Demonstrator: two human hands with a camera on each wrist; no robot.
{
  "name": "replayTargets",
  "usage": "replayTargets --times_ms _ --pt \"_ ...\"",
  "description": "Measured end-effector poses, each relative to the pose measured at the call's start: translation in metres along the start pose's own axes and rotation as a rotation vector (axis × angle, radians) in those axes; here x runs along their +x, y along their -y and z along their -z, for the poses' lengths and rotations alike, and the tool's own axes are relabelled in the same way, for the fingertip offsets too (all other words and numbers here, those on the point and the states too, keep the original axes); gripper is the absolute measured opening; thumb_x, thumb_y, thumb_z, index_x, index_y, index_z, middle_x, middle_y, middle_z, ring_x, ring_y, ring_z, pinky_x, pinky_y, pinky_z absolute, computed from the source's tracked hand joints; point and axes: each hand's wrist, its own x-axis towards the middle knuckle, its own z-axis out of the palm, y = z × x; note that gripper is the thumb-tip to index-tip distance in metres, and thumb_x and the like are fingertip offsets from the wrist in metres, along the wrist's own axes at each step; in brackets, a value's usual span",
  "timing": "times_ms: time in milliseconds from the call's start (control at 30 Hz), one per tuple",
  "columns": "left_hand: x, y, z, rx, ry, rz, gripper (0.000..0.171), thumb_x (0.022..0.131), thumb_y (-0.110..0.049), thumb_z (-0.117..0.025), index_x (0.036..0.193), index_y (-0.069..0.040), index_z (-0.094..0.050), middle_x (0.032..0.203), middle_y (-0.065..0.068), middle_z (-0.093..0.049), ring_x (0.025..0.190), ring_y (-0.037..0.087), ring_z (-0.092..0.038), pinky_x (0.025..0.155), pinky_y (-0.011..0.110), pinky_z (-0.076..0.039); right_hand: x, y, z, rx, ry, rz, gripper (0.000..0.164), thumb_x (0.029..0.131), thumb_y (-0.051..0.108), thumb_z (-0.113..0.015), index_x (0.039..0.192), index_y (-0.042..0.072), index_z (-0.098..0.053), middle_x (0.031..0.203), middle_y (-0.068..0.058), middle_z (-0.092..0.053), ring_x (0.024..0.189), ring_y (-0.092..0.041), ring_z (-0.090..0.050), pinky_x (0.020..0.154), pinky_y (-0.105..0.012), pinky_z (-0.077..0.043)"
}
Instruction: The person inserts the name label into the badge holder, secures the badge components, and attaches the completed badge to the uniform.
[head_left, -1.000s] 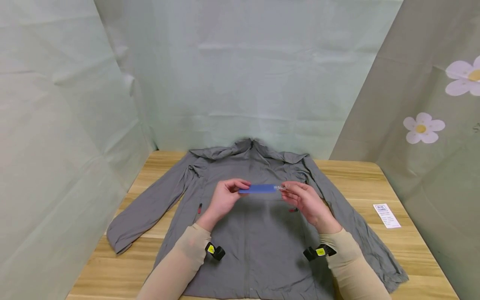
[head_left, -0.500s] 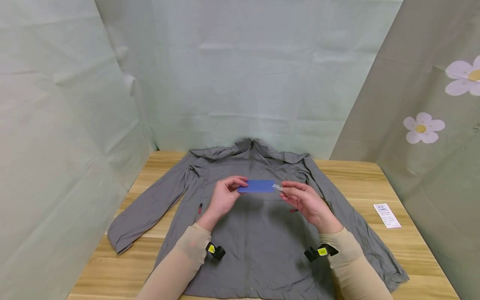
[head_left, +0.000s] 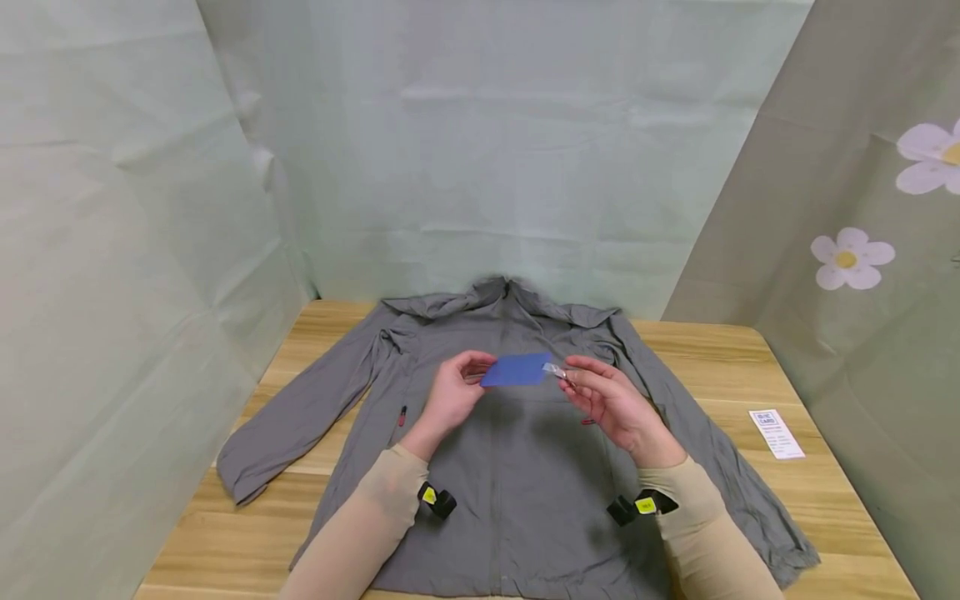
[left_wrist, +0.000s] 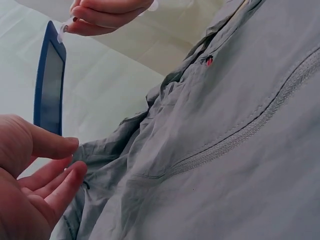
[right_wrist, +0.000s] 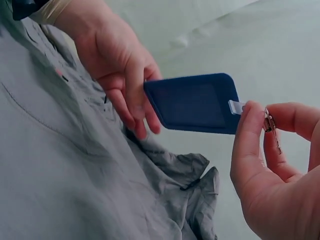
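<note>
A blue badge holder with a clear window is held up over a grey jacket. My left hand pinches one short end of it between thumb and fingers. At the opposite end a clear strap passes through the holder and leads to a small metal clip. The right hand pinches the strap and clip between thumb and fingertips. In the left wrist view the holder stands nearly edge-on, its window facing the jacket.
The jacket lies spread on a wooden table, collar at the back, sleeves out to both sides. Small red zip pulls show on its front. A white printed card lies at the right of the table. Pale cloth walls stand behind.
The badge holder has tilted so that more of its blue face shows to the head camera. The strap and clip now angle down toward my right hand. Both hands keep nearly the same place.
</note>
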Motion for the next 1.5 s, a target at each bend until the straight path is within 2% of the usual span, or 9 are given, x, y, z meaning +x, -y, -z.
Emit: replayTargets --times_ms 200,467,633,733,900,1067,1267,1500 --pt "0.003 0.0 -0.003 -0.045 -0.012 0.048 0.035 0.088 0.021 -0.073 0.122 0.01 -0.07 0.121 0.027 -0.072 0.111 0.042 -0.071 0.094 0.043 -0.062 -0.002 0.002 -0.005 0.042 -0.016 -0.001 0.02 0.106 -0.003 -0.059 0.109 0.012 -0.072 0.106 -0.005 -0.074 0.096 -0.013 -0.076 0.098 -0.029 -0.058" --pt "0.007 0.001 -0.001 -0.044 -0.005 0.048 0.036 0.09 0.021 -0.071 0.125 0.013 -0.067 0.124 0.034 -0.069 0.113 0.043 -0.071 0.093 0.037 -0.061 -0.005 0.004 -0.007 0.076 -0.012 0.02 0.022 0.106 -0.005 -0.057 0.106 0.012 -0.071 0.104 -0.006 -0.074 0.095 -0.014 -0.076 0.098 -0.028 -0.058" --pt "0.01 -0.001 -0.001 -0.026 -0.045 0.01 0.029 0.093 0.015 -0.072 0.121 0.012 -0.07 0.119 0.033 -0.07 0.107 0.034 -0.073 0.088 0.026 -0.058 -0.005 0.004 -0.007 0.081 -0.007 0.029 0.021 0.106 -0.005 -0.058 0.106 0.011 -0.071 0.105 -0.006 -0.075 0.094 -0.014 -0.076 0.095 -0.027 -0.059" --pt "0.011 -0.005 -0.002 -0.024 -0.072 -0.014 0.025 0.094 0.013 -0.073 0.119 0.01 -0.072 0.116 0.029 -0.073 0.104 0.032 -0.074 0.087 0.024 -0.058 -0.005 0.004 -0.006 0.076 -0.008 0.029 0.021 0.106 -0.005 -0.058 0.105 0.012 -0.071 0.105 -0.006 -0.075 0.094 -0.014 -0.076 0.095 -0.027 -0.059" --pt "0.008 -0.017 -0.006 0.011 -0.079 -0.046 0.02 0.097 0.006 -0.074 0.116 0.008 -0.075 0.113 0.021 -0.076 0.105 0.032 -0.074 0.089 0.03 -0.061 -0.004 0.003 -0.005 0.063 -0.013 0.025 0.021 0.106 -0.004 -0.059 0.105 0.012 -0.071 0.104 -0.005 -0.073 0.095 -0.014 -0.075 0.098 -0.029 -0.059" --pt "0.007 -0.025 -0.012 0.017 -0.057 -0.068 0.018 0.099 0.001 -0.074 0.117 0.005 -0.076 0.114 0.019 -0.077 0.108 0.03 -0.074 0.093 0.034 -0.061 -0.004 0.002 -0.005 0.052 -0.025 0.037 0.019 0.106 -0.004 -0.058 0.106 0.011 -0.07 0.103 -0.005 -0.072 0.093 -0.014 -0.075 0.095 -0.028 -0.06" --pt "0.007 -0.032 -0.015 -0.004 -0.061 -0.096 0.018 0.099 0.0 -0.075 0.116 0.004 -0.076 0.113 0.015 -0.077 0.108 0.028 -0.074 0.092 0.032 -0.061 -0.005 0.001 -0.006 0.047 -0.035 0.062 0.022 0.107 -0.004 -0.055 0.104 0.012 -0.069 0.1 -0.003 -0.072 0.09 -0.012 -0.074 0.091 -0.026 -0.061" --pt "0.002 -0.04 -0.016 -0.095 -0.111 -0.11 0.016 0.099 0.002 -0.074 0.114 0.005 -0.076 0.112 0.019 -0.077 0.105 0.026 -0.074 0.088 0.026 -0.06 -0.004 -0.003 -0.006 0.049 -0.045 0.076 0.025 0.107 -0.004 -0.051 0.103 0.01 -0.072 0.098 -0.003 -0.072 0.086 -0.009 -0.073 0.085 -0.021 -0.061"
